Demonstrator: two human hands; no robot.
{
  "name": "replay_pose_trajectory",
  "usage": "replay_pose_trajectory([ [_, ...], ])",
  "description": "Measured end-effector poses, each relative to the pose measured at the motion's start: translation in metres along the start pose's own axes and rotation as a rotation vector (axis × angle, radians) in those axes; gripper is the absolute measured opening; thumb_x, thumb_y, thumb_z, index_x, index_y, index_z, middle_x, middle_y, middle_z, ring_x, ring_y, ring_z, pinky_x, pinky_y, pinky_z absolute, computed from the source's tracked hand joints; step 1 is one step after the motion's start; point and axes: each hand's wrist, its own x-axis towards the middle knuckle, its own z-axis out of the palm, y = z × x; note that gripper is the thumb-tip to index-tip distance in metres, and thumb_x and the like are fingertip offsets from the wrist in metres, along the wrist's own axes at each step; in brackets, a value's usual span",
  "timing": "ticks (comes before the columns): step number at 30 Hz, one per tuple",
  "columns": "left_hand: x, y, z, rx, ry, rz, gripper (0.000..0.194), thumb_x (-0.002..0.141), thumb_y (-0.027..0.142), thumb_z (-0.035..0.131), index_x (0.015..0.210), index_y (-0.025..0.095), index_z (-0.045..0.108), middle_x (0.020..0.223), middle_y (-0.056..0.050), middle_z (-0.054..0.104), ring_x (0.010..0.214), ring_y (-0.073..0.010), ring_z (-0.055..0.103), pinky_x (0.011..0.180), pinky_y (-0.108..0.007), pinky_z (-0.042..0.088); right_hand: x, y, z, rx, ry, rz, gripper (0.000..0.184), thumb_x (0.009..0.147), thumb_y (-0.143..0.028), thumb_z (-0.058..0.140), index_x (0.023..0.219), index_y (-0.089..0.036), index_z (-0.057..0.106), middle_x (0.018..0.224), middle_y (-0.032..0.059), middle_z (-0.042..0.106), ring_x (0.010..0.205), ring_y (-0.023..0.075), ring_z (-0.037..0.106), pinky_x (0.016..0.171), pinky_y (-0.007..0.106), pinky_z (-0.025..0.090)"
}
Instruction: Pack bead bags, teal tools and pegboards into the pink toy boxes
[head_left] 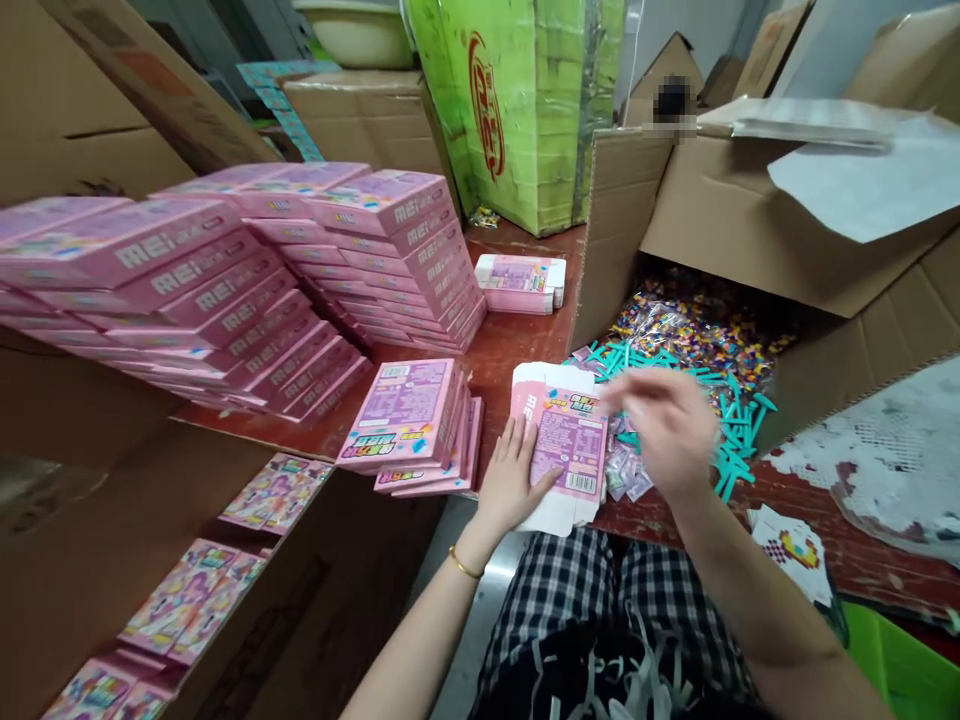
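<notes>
A flat, unfolded pink carton [570, 440] with white flaps lies at the table's front edge, apparently on top of others. My left hand [514, 475] rests flat on its left part, fingers stretched out. Just past the carton's upper right corner is my right hand [667, 430], smeared by motion; its fingers look bent, but whether they hold anything is unclear. Turquoise plastic sticks [739, 430] with wide heads are heaped behind and beside that hand. Small clear packets [628, 472] lie below it, close to the carton.
Filled pink boxes [427, 240] are stacked high at left, with a shorter pile [405, 415] nearer me. Another stack of flat cartons [521, 283] lies behind. An open cardboard box [720, 230] spills colourful small packets [697, 320]. Printed cards [787, 545] sit at right; a carton of boxes [187, 600] stands lower left.
</notes>
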Motion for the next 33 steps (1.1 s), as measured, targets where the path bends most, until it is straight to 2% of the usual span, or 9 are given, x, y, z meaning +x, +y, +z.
replay_pose_trajectory([
  [2, -0.002, -0.003, 0.001, -0.002, 0.026, 0.009, 0.088, 0.086, 0.054, 0.057, 0.152, 0.013, 0.016, 0.157, -0.023, 0.022, 0.147, -0.0337, 0.015, 0.114, -0.056, 0.028, 0.048, 0.063, 0.018, -0.251, -0.147, 0.285, 0.016, 0.088, -0.031, 0.061, 0.096, -0.017, 0.06, 0.096, 0.0086, 0.066, 0.088, 0.0196, 0.064, 0.081, 0.037, 0.053],
  [6, 0.0, 0.002, -0.002, 0.005, 0.051, -0.055, 0.099, 0.083, 0.057, 0.059, 0.151, 0.006, 0.009, 0.155, -0.03, 0.019, 0.146, -0.0375, 0.016, 0.113, -0.059, 0.027, 0.084, 0.13, 0.038, -0.372, -0.254, 0.393, 0.03, 0.061, -0.03, 0.085, 0.069, -0.016, 0.06, 0.072, 0.0054, 0.062, 0.077, 0.0227, 0.059, 0.079, 0.04, 0.047],
  [11, 0.004, 0.042, -0.05, -0.227, 0.144, -0.167, 0.103, 0.066, 0.059, 0.075, 0.144, 0.007, 0.034, 0.147, -0.028, 0.039, 0.136, -0.0441, 0.038, 0.107, -0.061, 0.035, 0.061, 0.062, 0.021, -0.151, -0.36, 0.166, 0.029, 0.079, -0.042, 0.072, 0.068, -0.018, 0.061, 0.069, 0.0001, 0.058, 0.064, 0.0142, 0.052, 0.062, 0.027, 0.044],
  [16, -0.024, 0.099, -0.092, -1.005, -0.216, -0.253, 0.031, 0.082, 0.045, 0.066, 0.094, 0.017, 0.073, 0.09, -0.009, 0.076, 0.081, -0.0276, 0.072, 0.077, -0.043, 0.06, 0.014, -0.026, -0.01, -0.121, -0.182, -0.296, 0.012, 0.089, -0.035, 0.063, 0.087, -0.023, 0.066, 0.081, 0.0023, 0.061, 0.079, 0.0179, 0.06, 0.074, 0.033, 0.051],
  [18, -0.044, 0.113, -0.084, -1.226, -0.269, -0.335, 0.031, 0.079, 0.043, 0.07, 0.094, 0.016, 0.073, 0.09, -0.01, 0.076, 0.08, -0.0278, 0.072, 0.075, -0.043, 0.061, -0.013, -0.028, -0.024, -0.336, 0.064, -0.372, 0.022, 0.085, -0.033, 0.069, 0.104, -0.025, 0.065, 0.105, 0.0062, 0.061, 0.105, 0.0247, 0.057, 0.096, 0.044, 0.045],
  [21, -0.071, 0.125, -0.053, -1.359, -0.355, -0.419, 0.032, 0.079, 0.041, 0.071, 0.098, 0.015, 0.072, 0.094, -0.011, 0.076, 0.085, -0.0283, 0.072, 0.08, -0.043, 0.06, -0.064, -0.004, -0.047, -0.497, 0.27, -0.168, 0.048, 0.083, -0.04, 0.068, 0.126, -0.024, 0.055, 0.137, 0.0104, 0.045, 0.131, 0.0322, 0.039, 0.112, 0.053, 0.028],
  [27, -0.072, 0.139, -0.004, -1.136, -0.08, -0.33, 0.058, 0.076, 0.041, 0.074, 0.126, 0.021, 0.053, 0.126, -0.01, 0.062, 0.11, -0.0239, 0.062, 0.096, -0.038, 0.049, -0.154, 0.045, -0.073, -0.081, 0.085, 0.431, 0.04, 0.09, -0.054, 0.052, 0.107, -0.02, 0.065, 0.1, 0.0073, 0.066, 0.093, 0.0244, 0.062, 0.081, 0.036, 0.051],
  [30, -0.061, 0.138, 0.009, -0.962, -0.136, -0.255, 0.029, 0.079, 0.045, 0.069, 0.089, 0.017, 0.065, 0.088, -0.005, 0.067, 0.087, -0.0196, 0.063, 0.084, -0.033, 0.05, -0.177, 0.053, -0.078, -0.107, -0.033, 0.465, 0.053, 0.088, -0.064, 0.048, 0.063, -0.019, 0.063, 0.065, 0.0034, 0.059, 0.069, 0.0211, 0.059, 0.068, 0.034, 0.051],
  [33, -0.063, 0.138, 0.025, -0.93, -0.132, -0.186, 0.03, 0.081, 0.043, 0.068, 0.072, 0.018, 0.056, 0.071, -0.001, 0.059, 0.072, -0.0162, 0.059, 0.075, -0.031, 0.048, -0.193, 0.054, -0.075, -0.172, 0.121, 0.377, 0.038, 0.086, -0.056, 0.058, 0.08, -0.02, 0.067, 0.086, 0.0057, 0.063, 0.085, 0.0232, 0.062, 0.079, 0.036, 0.051],
])
